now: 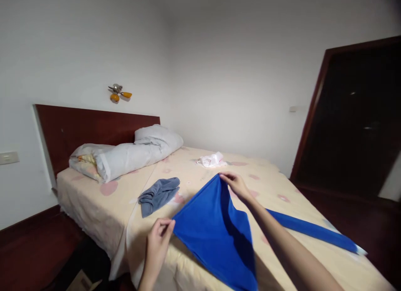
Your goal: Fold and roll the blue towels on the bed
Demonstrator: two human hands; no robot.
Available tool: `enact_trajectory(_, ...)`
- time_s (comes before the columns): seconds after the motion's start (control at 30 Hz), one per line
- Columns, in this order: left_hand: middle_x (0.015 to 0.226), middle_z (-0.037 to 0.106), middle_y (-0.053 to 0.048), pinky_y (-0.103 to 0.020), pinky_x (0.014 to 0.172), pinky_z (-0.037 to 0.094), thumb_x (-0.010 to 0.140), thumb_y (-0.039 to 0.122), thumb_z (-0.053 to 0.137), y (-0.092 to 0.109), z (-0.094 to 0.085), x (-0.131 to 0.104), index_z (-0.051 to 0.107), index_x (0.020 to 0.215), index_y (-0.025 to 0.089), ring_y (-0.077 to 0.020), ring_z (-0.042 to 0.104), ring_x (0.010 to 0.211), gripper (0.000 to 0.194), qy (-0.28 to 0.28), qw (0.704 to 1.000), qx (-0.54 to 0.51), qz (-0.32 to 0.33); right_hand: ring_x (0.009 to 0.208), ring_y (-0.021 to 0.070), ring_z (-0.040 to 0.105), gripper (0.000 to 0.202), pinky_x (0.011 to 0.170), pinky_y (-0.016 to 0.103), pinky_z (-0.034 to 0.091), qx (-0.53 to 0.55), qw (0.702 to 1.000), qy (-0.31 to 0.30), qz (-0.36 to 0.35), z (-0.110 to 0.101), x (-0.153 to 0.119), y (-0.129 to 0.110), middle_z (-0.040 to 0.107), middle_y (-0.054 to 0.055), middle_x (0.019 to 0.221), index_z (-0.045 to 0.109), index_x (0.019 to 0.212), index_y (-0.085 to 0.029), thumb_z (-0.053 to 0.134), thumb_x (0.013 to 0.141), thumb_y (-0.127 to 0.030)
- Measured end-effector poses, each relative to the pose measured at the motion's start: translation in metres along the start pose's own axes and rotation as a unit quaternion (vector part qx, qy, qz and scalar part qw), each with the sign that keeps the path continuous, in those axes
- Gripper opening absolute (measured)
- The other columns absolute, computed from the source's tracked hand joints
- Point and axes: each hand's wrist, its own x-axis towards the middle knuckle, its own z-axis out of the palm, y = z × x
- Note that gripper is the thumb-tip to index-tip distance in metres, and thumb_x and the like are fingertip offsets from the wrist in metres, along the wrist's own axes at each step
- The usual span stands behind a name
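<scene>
A bright blue cloth (213, 228) is stretched between my two hands above the near edge of the bed. My left hand (159, 237) pinches one corner at the left. Farther up and to the right, my right hand (233, 183) grips another corner between thumb and fingers. From there the cloth hangs down in folds, and its lower end runs out of view at the bottom. Beyond my left hand a crumpled grey-blue cloth (160, 194) lies on the bed. A long blue strip (310, 230) with a whitish end stretches across the bed, partly behind my right forearm.
The bed (263, 178) has a cream patterned sheet. A rolled pale quilt (134, 155) lies by the dark red headboard (94, 126). A crumpled white and pink item (212, 159) sits toward the wall. A dark door (354, 119) stands at right; a cardboard box (82, 282) is on the floor.
</scene>
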Motion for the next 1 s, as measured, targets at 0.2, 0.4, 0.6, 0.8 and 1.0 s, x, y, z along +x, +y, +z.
enact_trajectory(0.2,0.094,0.076,-0.006,-0.03,0.084,0.061,0.079,0.052,0.077,0.124,0.003,0.044,0.07,0.09,0.019,-0.0215,0.073,0.089,0.036,0.014,0.985,-0.047,0.167,0.094,0.024,0.072,0.041,0.087,0.037,0.059,-0.027,0.987,0.116,-0.105,-0.129,-0.08,-0.126,0.078,0.007,0.101,0.078,0.101,-0.022,0.08,0.078,-0.056)
enact_trajectory(0.4,0.092,0.076,-0.004,-0.027,0.082,0.061,0.083,0.039,0.079,0.209,0.026,0.047,0.074,0.095,0.017,-0.0176,0.072,0.085,0.026,0.045,0.951,-0.081,0.294,0.078,0.0182,0.071,0.032,0.065,0.028,0.06,-0.041,0.951,0.256,-0.171,-0.175,-0.165,-0.214,0.077,0.003,0.092,0.077,0.102,-0.023,0.082,0.08,-0.046)
enact_trajectory(0.6,0.086,0.076,-0.003,-0.025,0.076,0.06,0.079,0.037,0.083,0.223,0.057,0.039,0.076,0.092,0.017,-0.0166,0.072,0.079,0.025,-0.018,0.954,-0.13,0.268,0.071,0.014,0.067,0.033,0.052,0.021,0.054,-0.07,0.925,0.348,-0.135,-0.184,-0.22,-0.229,0.076,0.003,0.093,0.077,0.103,-0.025,0.086,0.077,-0.044)
enact_trajectory(0.8,0.088,0.076,-0.005,-0.027,0.078,0.059,0.076,0.042,0.085,0.179,0.095,0.062,0.074,0.092,0.017,-0.0187,0.072,0.083,0.032,-0.128,0.962,-0.153,0.187,0.082,0.0165,0.071,0.034,0.07,0.023,0.059,-0.096,0.931,0.335,-0.105,-0.195,-0.229,-0.184,0.076,0.003,0.095,0.076,0.1,-0.025,0.084,0.076,-0.048)
enact_trajectory(1.0,0.096,0.076,-0.008,-0.031,0.081,0.058,0.078,0.058,0.074,0.061,0.18,0.107,0.071,0.097,0.017,-0.0216,0.073,0.091,0.045,-0.22,0.967,-0.053,0.115,0.082,0.0229,0.071,0.039,0.074,0.034,0.059,-0.13,0.96,0.247,-0.011,-0.199,-0.175,-0.033,0.076,0.009,0.096,0.072,0.088,-0.021,0.066,0.082,-0.059)
